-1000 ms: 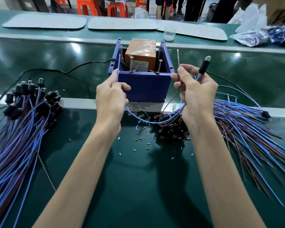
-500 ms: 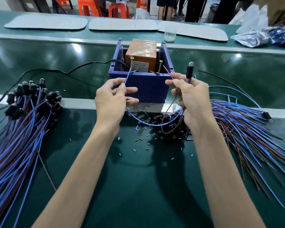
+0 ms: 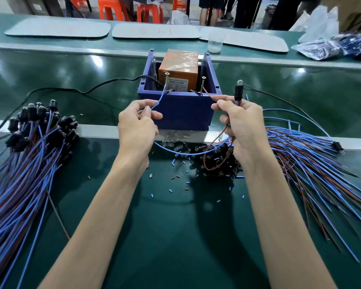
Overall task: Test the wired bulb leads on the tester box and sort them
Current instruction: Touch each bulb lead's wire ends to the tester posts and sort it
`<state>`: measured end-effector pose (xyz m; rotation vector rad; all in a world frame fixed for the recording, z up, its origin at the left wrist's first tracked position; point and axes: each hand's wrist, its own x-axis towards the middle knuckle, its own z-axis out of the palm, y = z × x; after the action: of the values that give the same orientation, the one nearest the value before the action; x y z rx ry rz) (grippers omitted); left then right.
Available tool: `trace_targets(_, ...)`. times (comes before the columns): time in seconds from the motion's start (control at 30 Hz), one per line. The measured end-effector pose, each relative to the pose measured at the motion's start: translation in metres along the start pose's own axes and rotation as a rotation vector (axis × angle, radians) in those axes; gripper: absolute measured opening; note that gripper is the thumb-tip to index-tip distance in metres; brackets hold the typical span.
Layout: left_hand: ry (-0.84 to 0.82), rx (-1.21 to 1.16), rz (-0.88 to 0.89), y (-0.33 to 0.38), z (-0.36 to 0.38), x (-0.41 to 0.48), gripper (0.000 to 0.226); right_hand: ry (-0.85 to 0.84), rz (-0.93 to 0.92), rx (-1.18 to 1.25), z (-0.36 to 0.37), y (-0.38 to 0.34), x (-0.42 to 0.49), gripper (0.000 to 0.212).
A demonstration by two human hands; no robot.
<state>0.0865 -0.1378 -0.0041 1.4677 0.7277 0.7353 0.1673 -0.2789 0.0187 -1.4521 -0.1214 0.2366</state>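
Our left hand [image 3: 137,126] pinches the blue lead [image 3: 159,101] between thumb and forefinger. From those fingertips the lead climbs away and slightly rightward to the foot of the left screw [image 3: 166,81] on the tester box [image 3: 181,113], which stands just beyond both hands, in the gap between them.

Our right hand [image 3: 241,126] pinches the brown lead [image 3: 208,95] at its fingertips, and the bare end runs up and leftward to the right screw [image 3: 202,85]. The same hand grips the black bulb socket [image 3: 238,93] upright above its knuckles, clear bulb on top. Both leads sag in loops beneath the hands, toward us.

One bundle of leads [image 3: 29,163] lies well left of our left hand. Another bundle [image 3: 304,161] fans out right of our right hand, its black sockets [image 3: 217,161] heaped under that wrist.
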Motion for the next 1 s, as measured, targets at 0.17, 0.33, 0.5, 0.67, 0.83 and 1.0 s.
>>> trace_targets(0.17, 0.002, 0.015, 0.000, 0.0011, -0.0003, 0.0003, 0.033, 0.009, 0.004, 0.008, -0.0003, -0.0005, 0.0007, 0.026)
trace_targets(0.33, 0.003, 0.023, 0.000, 0.0013, -0.0006, 0.0006, 0.033, 0.004, 0.001, 0.021, -0.0009, -0.0006, 0.0009, 0.027)
trace_targets(0.5, -0.009, 0.049, 0.013, -0.0003, -0.0010, 0.0006, 0.035, 0.012, 0.000, 0.040, -0.0003, -0.0002, 0.0013, 0.028)
trace_targets(0.67, -0.010, 0.054, 0.015, -0.0009, -0.0014, 0.0014, 0.035, 0.004, -0.004, 0.041, 0.0000, -0.0002, 0.0016, 0.027)
trace_targets(0.83, -0.008, 0.059, 0.021, -0.0012, -0.0014, 0.0013, 0.035, 0.000, -0.003, 0.041, -0.0005, -0.0003, 0.0015, 0.026)
trace_targets(1.0, -0.012, 0.062, 0.016, -0.0014, -0.0014, 0.0022, 0.035, -0.007, 0.000, 0.028, 0.0000, -0.0009, 0.0002, 0.024)
